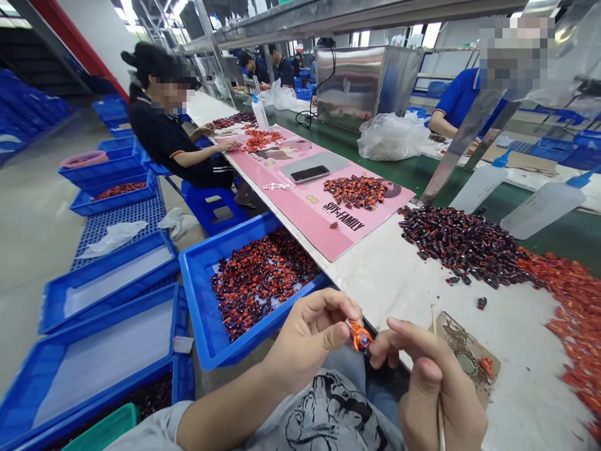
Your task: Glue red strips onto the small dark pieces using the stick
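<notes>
Between the thumb and fingers of my left hand (307,338), a small orange plastic piece (359,335) with bluish and dark parts is pinched. My right hand (436,382) is just right of it, fingertips at or very near its lower edge; I cannot tell whether they touch. A thin wooden stick (440,419) runs through the curled right hand, its upper end showing past the fingers. Beyond that hand lies a stained brown card (462,351) with a bit of orange material on it. One dark piece (481,303) sits alone on the white tabletop (375,275).
Dark pieces (460,241) and orange pieces (573,313) are heaped at right, near squeeze bottles (539,203). A pink mat (323,235) carries another pile (357,191) and a phone (310,173). Left is a blue bin (201,313) of pieces. Co-workers sit beyond.
</notes>
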A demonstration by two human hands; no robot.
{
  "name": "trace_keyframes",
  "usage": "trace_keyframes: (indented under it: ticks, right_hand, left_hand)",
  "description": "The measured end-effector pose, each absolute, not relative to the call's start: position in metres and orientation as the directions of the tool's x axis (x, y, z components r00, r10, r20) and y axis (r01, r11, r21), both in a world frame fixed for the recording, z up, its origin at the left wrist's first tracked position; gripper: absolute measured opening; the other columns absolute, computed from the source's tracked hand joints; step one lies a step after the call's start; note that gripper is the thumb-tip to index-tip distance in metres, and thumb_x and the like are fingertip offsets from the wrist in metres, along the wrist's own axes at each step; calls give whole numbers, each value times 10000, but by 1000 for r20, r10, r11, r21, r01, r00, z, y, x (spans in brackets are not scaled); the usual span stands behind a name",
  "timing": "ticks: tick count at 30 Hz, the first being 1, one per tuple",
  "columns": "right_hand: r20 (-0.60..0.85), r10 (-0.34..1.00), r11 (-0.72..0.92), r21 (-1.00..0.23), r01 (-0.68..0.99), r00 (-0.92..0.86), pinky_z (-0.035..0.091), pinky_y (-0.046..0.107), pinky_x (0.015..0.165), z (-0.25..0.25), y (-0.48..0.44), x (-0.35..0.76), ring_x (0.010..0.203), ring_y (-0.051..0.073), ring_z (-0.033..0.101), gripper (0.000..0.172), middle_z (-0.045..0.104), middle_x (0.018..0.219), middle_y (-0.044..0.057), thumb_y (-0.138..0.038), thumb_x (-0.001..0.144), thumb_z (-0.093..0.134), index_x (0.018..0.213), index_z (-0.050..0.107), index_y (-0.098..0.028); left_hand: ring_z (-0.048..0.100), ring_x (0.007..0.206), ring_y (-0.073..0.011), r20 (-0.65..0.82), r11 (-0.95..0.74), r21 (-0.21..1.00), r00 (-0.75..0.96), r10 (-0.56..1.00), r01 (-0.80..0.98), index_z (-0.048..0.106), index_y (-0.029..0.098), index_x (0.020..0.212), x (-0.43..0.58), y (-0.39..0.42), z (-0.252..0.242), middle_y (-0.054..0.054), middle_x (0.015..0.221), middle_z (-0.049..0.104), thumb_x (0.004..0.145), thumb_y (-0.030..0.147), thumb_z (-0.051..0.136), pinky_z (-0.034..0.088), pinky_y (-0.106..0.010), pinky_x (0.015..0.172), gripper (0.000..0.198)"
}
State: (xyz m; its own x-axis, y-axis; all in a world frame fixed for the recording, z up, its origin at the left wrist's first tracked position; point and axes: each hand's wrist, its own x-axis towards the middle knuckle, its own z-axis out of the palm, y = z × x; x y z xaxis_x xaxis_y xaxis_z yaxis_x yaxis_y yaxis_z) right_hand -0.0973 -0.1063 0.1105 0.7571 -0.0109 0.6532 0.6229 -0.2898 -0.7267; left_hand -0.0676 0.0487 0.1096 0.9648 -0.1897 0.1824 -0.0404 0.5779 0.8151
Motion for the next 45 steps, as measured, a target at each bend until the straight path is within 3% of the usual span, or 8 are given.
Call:
trace_keyframes:
  ticks: [2,6,8,14,18,23,38,45]
  right_hand:
    - [588,-30,-203,-796,571,809,465,193,483,108,-103,-97,520,97,596,313,636,681,-16,-333,1109,369,1066,654,-210]
    - [448,156,-77,-883,463,880,330,213,437,109,-101,-94,467,87,443,528,461,576,-49,-623,1050,390,792,585,-204]
    - [422,214,-94,-889,448,881,338,213,452,107,-103,-93,478,86,427,513,425,580,-50,-589,1049,426,740,554,-200]
    - [528,100,-258,-805,534,843,546,258,647,94,-110,-102,685,175,660,350,700,821,48,-504,1030,523,1017,719,-214]
    - [606,189,-228,-738,635,772,555,243,664,94,-110,-96,714,172,675,344,722,852,41,-519,1023,529,1103,718,-244]
    - [593,369,-110,-737,667,716,455,228,511,101,-109,-80,539,141,556,370,578,635,-8,-515,1050,460,901,648,-233]
    - [536,471,-203,-707,677,701,381,248,545,112,-119,-77,616,132,489,360,493,715,-2,-482,1068,404,874,533,-209]
    - [603,440,-112,-699,707,666,355,254,548,113,-112,-82,620,128,471,383,490,705,1,-449,1087,373,829,512,-202]
  left_hand:
    - [637,706,-115,294,524,833,944,-151,-176,728,185,845,-67,47,109,-22,760,669,843,388,822,547,-202,658,223]
    - [684,812,-163,569,292,807,809,-150,-513,736,204,933,-66,46,111,-63,840,722,929,262,722,564,-259,729,59]
    - [685,806,-182,656,179,755,733,-179,-631,709,206,967,-64,47,115,-74,845,726,948,248,674,563,-290,725,58]
    - [527,613,-173,794,-124,502,513,-326,-856,551,213,827,-51,53,123,-14,621,585,922,312,560,453,-340,664,138]
    - [406,554,-153,837,-99,386,393,-381,-917,464,223,724,-44,54,117,34,545,440,864,239,498,373,-340,634,144]
    - [360,541,-129,843,-44,377,363,-397,-925,406,217,708,-41,53,112,59,537,406,757,173,523,350,-344,654,134]
    - [269,531,-113,797,-153,361,390,-461,-920,382,211,720,-46,55,113,94,528,344,615,135,492,292,-362,695,170]
    - [240,499,-119,827,13,429,387,-408,-903,240,216,701,-49,45,108,97,501,264,561,134,475,278,-377,692,285]
